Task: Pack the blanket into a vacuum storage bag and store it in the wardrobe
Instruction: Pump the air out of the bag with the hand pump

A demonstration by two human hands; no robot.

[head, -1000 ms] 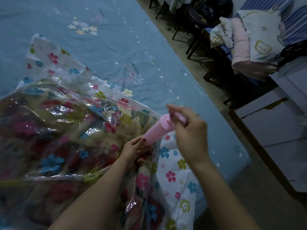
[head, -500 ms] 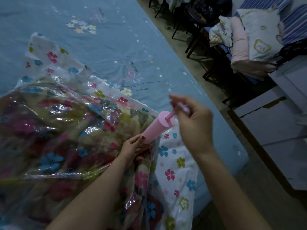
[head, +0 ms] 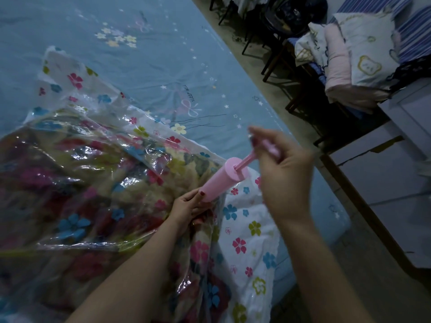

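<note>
The blanket [head: 77, 183], a floral fleece, lies folded inside the clear vacuum storage bag [head: 247, 243], which rests on the blue bed sheet [head: 163, 66] at the near edge of the bed. The bag's film is wrinkled and glossy over the blanket; its flower-printed white margin extends past the blanket on the far side and on the right.

Your left hand [head: 189, 209] grips the lower end of the pink hand pump [head: 220, 180], fingers curled round the barrel where it meets the bag. The barrel tilts up and to the right.

Your right hand [head: 283, 180] holds the pump handle [head: 268, 148], fingers curled round it. The piston rod [head: 246, 160] is partly drawn out of the barrel's top cap. The right hand is motion-blurred, so you cannot tell the exact finger placement.

To the right, across the floor, folded bedding [head: 349, 57] is stacked on a chair beside a white cabinet [head: 396, 164].
</note>
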